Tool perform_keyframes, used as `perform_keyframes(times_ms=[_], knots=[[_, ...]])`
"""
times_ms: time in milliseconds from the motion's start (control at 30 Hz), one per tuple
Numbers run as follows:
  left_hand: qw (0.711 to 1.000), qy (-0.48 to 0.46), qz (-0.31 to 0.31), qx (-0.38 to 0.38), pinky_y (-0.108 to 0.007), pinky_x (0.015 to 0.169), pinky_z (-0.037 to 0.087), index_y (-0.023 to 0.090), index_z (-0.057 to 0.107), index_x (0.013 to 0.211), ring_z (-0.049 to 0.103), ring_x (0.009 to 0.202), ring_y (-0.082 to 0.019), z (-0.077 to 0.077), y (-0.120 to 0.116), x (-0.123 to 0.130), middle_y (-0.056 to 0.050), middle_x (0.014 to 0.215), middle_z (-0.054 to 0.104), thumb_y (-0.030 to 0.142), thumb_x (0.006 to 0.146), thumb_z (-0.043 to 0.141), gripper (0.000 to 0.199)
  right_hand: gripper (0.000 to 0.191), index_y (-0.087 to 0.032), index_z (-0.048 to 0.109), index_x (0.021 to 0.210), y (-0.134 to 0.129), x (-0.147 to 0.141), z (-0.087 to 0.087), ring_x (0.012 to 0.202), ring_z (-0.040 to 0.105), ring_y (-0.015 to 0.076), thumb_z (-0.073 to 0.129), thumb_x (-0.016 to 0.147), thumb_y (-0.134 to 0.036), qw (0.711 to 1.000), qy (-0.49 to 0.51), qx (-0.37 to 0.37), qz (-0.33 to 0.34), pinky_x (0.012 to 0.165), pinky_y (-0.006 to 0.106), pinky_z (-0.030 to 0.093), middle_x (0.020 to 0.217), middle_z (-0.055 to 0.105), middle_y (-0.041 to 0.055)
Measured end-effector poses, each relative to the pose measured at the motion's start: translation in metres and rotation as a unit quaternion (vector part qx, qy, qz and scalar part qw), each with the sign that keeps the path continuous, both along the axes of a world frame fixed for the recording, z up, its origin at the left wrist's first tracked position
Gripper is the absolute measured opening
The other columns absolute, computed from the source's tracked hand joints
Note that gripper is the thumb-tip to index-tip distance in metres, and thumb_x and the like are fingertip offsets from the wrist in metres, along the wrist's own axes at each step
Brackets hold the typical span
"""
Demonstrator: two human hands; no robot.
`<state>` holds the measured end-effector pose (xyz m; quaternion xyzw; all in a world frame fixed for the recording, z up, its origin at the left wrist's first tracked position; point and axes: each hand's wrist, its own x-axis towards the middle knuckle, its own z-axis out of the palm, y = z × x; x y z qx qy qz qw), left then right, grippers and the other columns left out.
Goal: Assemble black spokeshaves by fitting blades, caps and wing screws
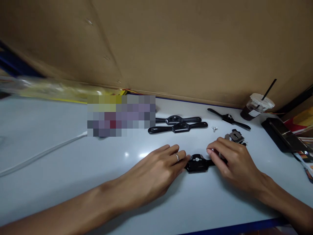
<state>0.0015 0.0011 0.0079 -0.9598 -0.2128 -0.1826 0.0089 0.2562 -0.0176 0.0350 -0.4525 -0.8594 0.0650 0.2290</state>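
A black spokeshave body lies across the white table in front of me, with a small silver screw at its middle. My left hand, a ring on one finger, is closed over its left handle, which is hidden under the fingers. On the other side my right hand curls round the right handle, thumb and forefinger bent together close to the body. Just beyond the right hand lie loose metal blade parts. A silver wing screw rests farther back.
Two more black spokeshaves lie behind my hands, and another spokeshave sits back right. A lidded cup with a straw stands near the cardboard wall. A dark case is at right, a white cable at left.
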Motion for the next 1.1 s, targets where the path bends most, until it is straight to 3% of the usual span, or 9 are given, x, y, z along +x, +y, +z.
perform_keyframes(times_ms=[633, 867, 1100], knots=[[1.0, 0.003, 0.0, 0.016, -0.035, 0.07, 0.04, 0.013, 0.065, 0.101, 0.052, 0.079, -0.022, 0.002, -0.001, 0.0, -0.004, 0.088, 0.063, -0.002, 0.091, 0.054, 0.021, 0.031, -0.016, 0.068, 0.09, 0.0, -0.004, 0.0, 0.069, 0.057, 0.0158, 0.044, 0.108, -0.024, 0.998, -0.039, -0.024, 0.031, 0.066, 0.03, 0.039, 0.081, 0.065, 0.0037], [1.0, -0.002, -0.001, 0.024, -0.035, 0.071, 0.041, 0.014, 0.064, 0.101, 0.052, 0.08, -0.022, 0.0, 0.0, 0.001, -0.004, 0.087, 0.062, -0.001, 0.093, 0.053, 0.021, 0.034, -0.016, 0.066, 0.084, 0.001, -0.014, -0.001, 0.062, 0.051, 0.0153, 0.049, 0.109, -0.032, 0.991, -0.107, 0.04, 0.067, 0.057, 0.031, 0.031, 0.076, 0.062, 0.0026], [1.0, -0.005, 0.0, 0.021, -0.035, 0.07, 0.04, 0.014, 0.064, 0.098, 0.051, 0.079, -0.022, -0.001, 0.0, 0.002, -0.004, 0.085, 0.061, -0.001, 0.092, 0.052, 0.02, 0.031, -0.017, 0.063, 0.08, 0.003, -0.02, -0.003, 0.06, 0.047, 0.015, 0.047, 0.106, -0.02, 0.983, -0.145, 0.077, 0.078, 0.057, 0.033, 0.027, 0.074, 0.061, 0.0026]])
